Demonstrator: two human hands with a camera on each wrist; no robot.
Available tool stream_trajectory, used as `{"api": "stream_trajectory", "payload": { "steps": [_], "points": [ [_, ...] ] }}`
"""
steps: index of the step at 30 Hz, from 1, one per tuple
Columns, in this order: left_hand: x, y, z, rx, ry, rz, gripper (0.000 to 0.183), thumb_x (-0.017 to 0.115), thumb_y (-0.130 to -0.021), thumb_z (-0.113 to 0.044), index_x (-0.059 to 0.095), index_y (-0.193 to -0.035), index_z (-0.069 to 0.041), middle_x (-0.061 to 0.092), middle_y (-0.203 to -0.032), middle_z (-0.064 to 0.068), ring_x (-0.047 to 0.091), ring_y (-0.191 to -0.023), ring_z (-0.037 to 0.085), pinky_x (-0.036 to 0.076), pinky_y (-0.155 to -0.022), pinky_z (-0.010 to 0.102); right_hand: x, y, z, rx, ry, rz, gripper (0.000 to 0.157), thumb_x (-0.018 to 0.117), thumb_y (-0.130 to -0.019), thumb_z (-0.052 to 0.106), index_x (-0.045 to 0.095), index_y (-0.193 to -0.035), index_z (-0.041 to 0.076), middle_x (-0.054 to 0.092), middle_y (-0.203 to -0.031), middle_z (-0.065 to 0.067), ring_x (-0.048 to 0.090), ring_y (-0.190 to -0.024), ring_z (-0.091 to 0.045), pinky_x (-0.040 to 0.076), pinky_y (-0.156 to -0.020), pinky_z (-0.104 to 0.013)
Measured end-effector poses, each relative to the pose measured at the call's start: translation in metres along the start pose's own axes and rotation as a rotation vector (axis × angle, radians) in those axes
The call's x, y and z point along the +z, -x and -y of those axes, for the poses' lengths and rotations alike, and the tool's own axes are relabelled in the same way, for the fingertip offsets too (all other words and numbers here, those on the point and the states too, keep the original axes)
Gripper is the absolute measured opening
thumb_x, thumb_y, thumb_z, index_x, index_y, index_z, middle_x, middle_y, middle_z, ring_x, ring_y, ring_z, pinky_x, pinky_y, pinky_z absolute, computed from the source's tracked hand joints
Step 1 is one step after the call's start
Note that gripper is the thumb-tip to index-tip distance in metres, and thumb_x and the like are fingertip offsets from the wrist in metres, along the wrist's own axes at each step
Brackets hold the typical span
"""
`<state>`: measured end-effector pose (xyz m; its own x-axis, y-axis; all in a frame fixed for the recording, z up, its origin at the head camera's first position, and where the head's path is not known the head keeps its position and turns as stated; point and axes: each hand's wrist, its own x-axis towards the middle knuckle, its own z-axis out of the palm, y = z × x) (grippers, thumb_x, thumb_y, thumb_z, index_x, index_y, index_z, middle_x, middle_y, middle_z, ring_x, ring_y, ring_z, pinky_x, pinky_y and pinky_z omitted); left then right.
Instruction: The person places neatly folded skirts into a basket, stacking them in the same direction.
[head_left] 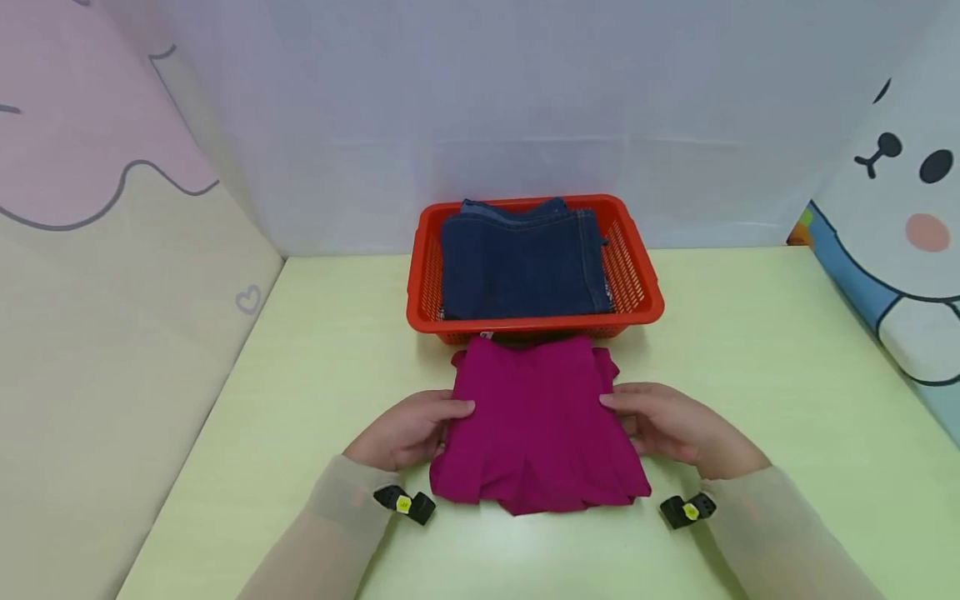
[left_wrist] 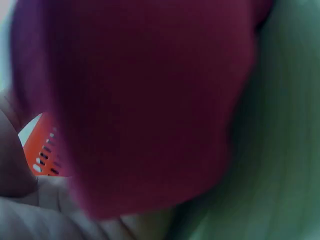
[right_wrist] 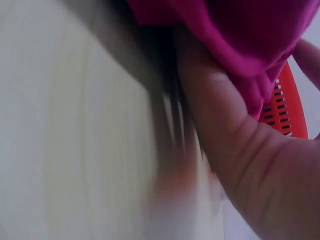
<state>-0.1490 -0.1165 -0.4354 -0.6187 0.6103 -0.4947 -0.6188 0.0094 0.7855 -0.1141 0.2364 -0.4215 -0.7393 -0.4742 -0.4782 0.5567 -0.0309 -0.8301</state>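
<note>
A folded magenta garment (head_left: 536, 425) is spread flat in front of the basket, its lower edge wavy and its top edge close to the basket's near rim. My left hand (head_left: 408, 429) grips its left side, thumb on top and fingers beneath the cloth. On the opposite side my right hand (head_left: 671, 425) pinches the garment in the same way. Dark magenta cloth (left_wrist: 150, 110) fills most of the left wrist view. Over in the right wrist view, a finger (right_wrist: 215, 95) lies under the folds, close over the table.
Behind the garment stands a red plastic basket (head_left: 645, 310) with slotted sides. Folded dark blue denim (head_left: 525, 267) lies inside it. The pale yellow-green table (head_left: 750, 350) meets a white back wall (head_left: 525, 108) and printed side panels (head_left: 112, 333).
</note>
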Motion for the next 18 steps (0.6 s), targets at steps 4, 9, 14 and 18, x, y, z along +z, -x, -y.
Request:
{"api": "stream_trajectory", "payload": {
  "steps": [4, 9, 14, 18],
  "points": [
    [0.003, -0.001, 0.003, 0.030, 0.008, -0.018, 0.053, 0.067, -0.086, -0.016, 0.045, -0.132, -0.003, 0.054, -0.125, 0.014, 0.056, -0.110, 0.028, 0.046, -0.092, 0.040, 0.006, -0.002, -0.002, -0.018, 0.052, -0.038, 0.041, 0.061, -0.090, 0.015, 0.045, -0.122, -0.005, 0.063, -0.108, -0.011, 0.063, -0.095, -0.025, 0.052, -0.081, -0.043],
    [0.000, 0.005, 0.005, 0.068, 0.083, 0.022, 0.060, 0.064, -0.085, -0.004, 0.038, -0.139, -0.008, 0.048, -0.134, 0.014, 0.051, -0.118, 0.030, 0.043, -0.096, 0.041, 0.006, -0.002, -0.007, -0.074, -0.001, -0.030, 0.059, 0.058, -0.091, 0.006, 0.026, -0.139, -0.005, 0.057, -0.122, -0.011, 0.058, -0.107, -0.025, 0.048, -0.088, -0.044],
    [0.000, 0.011, 0.005, 0.131, 0.165, 0.117, 0.067, 0.061, -0.084, 0.004, 0.032, -0.143, -0.009, 0.042, -0.140, 0.015, 0.044, -0.126, 0.030, 0.039, -0.099, 0.041, 0.006, -0.001, -0.014, -0.124, -0.117, 0.032, 0.054, 0.050, -0.093, 0.000, 0.024, -0.140, -0.003, 0.055, -0.125, -0.010, 0.057, -0.111, -0.026, 0.046, -0.091, -0.044],
    [0.002, 0.014, 0.006, 0.157, 0.166, 0.124, 0.066, 0.062, -0.084, 0.004, 0.033, -0.143, -0.009, 0.044, -0.139, 0.015, 0.045, -0.125, 0.029, 0.040, -0.099, 0.039, 0.011, -0.001, -0.018, -0.134, -0.159, 0.070, 0.040, 0.049, -0.094, 0.001, 0.038, -0.132, -0.002, 0.058, -0.119, -0.011, 0.060, -0.106, -0.027, 0.047, -0.090, -0.043]
  ]
}}
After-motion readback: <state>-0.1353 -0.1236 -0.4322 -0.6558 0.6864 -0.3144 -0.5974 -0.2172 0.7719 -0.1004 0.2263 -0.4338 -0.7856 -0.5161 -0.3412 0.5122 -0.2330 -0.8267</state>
